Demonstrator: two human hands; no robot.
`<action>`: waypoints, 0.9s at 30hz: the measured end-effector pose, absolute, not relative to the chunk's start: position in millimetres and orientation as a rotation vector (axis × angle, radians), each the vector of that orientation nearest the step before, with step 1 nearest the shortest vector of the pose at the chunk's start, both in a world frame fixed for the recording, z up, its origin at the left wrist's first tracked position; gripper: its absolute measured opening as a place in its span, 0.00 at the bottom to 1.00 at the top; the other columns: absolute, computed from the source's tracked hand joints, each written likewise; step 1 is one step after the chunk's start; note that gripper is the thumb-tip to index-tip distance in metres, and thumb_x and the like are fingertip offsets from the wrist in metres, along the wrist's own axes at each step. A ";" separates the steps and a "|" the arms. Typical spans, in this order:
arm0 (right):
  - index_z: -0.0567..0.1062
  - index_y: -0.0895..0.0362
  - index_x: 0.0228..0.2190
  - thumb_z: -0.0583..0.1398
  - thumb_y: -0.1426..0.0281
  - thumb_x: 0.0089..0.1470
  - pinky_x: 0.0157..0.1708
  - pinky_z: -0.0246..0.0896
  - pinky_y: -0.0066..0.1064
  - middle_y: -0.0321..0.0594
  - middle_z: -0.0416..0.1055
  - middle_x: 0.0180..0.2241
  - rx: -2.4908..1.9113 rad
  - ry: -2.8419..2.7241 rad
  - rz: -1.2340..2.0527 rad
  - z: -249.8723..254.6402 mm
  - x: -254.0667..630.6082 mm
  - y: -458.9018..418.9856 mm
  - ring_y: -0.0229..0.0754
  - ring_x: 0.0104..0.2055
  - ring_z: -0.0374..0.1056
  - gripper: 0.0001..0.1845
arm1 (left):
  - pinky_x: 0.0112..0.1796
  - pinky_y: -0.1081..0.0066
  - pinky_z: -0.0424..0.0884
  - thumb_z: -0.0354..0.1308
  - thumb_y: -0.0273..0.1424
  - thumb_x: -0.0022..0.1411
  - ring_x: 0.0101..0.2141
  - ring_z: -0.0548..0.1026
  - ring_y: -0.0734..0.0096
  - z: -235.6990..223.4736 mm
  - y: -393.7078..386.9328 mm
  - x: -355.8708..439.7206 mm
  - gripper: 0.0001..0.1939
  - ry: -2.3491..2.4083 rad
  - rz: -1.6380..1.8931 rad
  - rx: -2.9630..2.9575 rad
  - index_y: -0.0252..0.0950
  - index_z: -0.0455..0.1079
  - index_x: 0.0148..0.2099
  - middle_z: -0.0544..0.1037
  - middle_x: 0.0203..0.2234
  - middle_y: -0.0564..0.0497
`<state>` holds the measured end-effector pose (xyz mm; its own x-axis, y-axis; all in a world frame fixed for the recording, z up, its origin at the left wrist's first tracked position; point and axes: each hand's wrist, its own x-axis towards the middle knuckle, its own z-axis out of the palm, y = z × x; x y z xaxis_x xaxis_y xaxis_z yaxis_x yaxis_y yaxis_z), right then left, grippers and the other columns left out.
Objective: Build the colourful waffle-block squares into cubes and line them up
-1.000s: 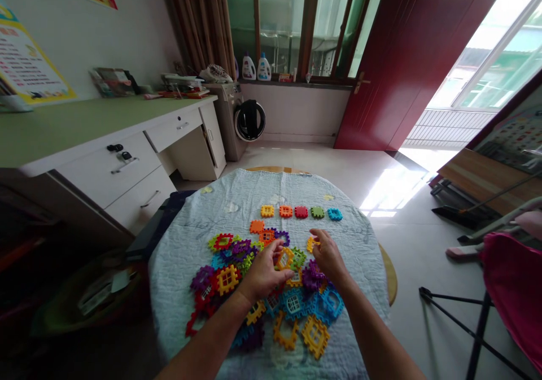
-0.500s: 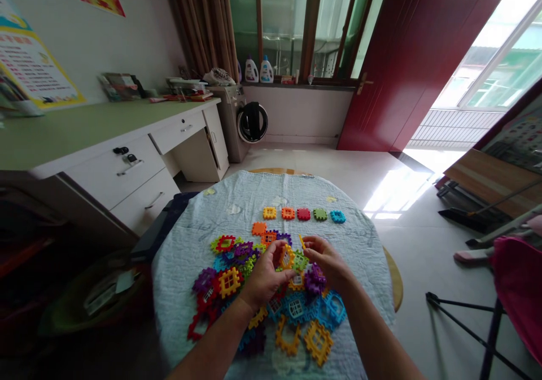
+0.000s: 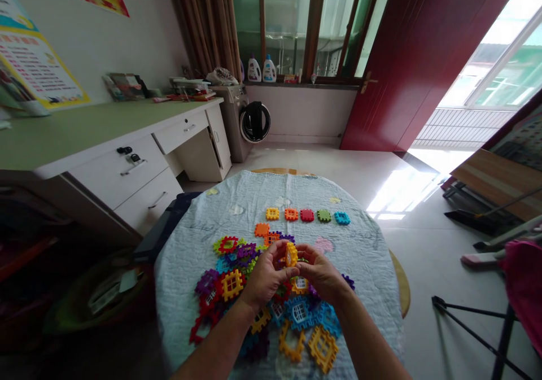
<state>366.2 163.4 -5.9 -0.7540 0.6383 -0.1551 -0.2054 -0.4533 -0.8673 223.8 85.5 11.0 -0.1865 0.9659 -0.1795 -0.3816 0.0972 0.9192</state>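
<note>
Above a heap of colourful toothed plastic building blocks, my left hand [image 3: 266, 273] pinches a yellow window block [image 3: 291, 254] held on edge. My right hand [image 3: 318, 271] meets it from the other side, its fingers closed at the block's right edge. The yellow pieces look pressed together there; the exact joint is too small to tell. Under and around my hands lie blue blocks [image 3: 300, 311], a yellow window block [image 3: 323, 348], a yellow frame [image 3: 292, 346], red frames and purple pieces. My wrists cover part of the heap.
A row of separate blocks, from yellow [image 3: 272, 214] to blue [image 3: 342, 218], lies beyond the heap. An orange block [image 3: 261, 230] sits nearer. A pale blue cloth [image 3: 190, 256] covers the round table. A desk [image 3: 127, 137] stands left, a folding stand [image 3: 470, 312] right.
My right hand has moved left and brought its thin yellow piece against the yellow block in my left hand. The view has shifted slightly.
</note>
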 end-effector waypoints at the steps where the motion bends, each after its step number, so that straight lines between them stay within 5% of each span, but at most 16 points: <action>1: 0.73 0.55 0.40 0.72 0.64 0.40 0.43 0.61 0.36 0.40 0.74 0.39 -0.612 -1.254 2.214 -6.7 365.9 164.3 0.42 0.40 0.71 0.25 | 0.55 0.58 0.66 0.74 0.29 0.40 0.53 0.72 0.56 11.4 85.4 222.9 0.35 1.114 1.406 0.717 0.37 0.67 0.51 0.75 0.50 0.42; 23: 0.63 0.52 0.38 0.72 0.63 0.37 0.28 0.62 0.27 0.27 0.69 0.25 -0.597 -1.536 2.215 -6.4 361.8 171.5 0.32 0.25 0.66 0.30 | 0.49 0.62 0.71 0.72 0.30 0.44 0.46 0.76 0.58 26.3 76.3 205.0 0.30 0.974 1.189 0.728 0.34 0.72 0.52 0.78 0.47 0.41; 27: 0.63 0.53 0.36 0.71 0.59 0.40 0.21 0.53 0.24 0.24 0.64 0.20 -0.690 -1.795 2.025 -2.1 362.1 172.7 0.31 0.20 0.60 0.27 | 0.44 0.70 0.71 0.71 0.32 0.47 0.43 0.77 0.63 28.5 75.5 201.7 0.26 0.952 1.111 0.700 0.33 0.74 0.49 0.78 0.44 0.41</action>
<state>362.1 172.7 -2.1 -0.8214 0.5558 -0.1281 0.0604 -0.1386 -0.9885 201.7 75.5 28.5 0.1446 0.9504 -0.2752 -0.4178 0.3108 0.8537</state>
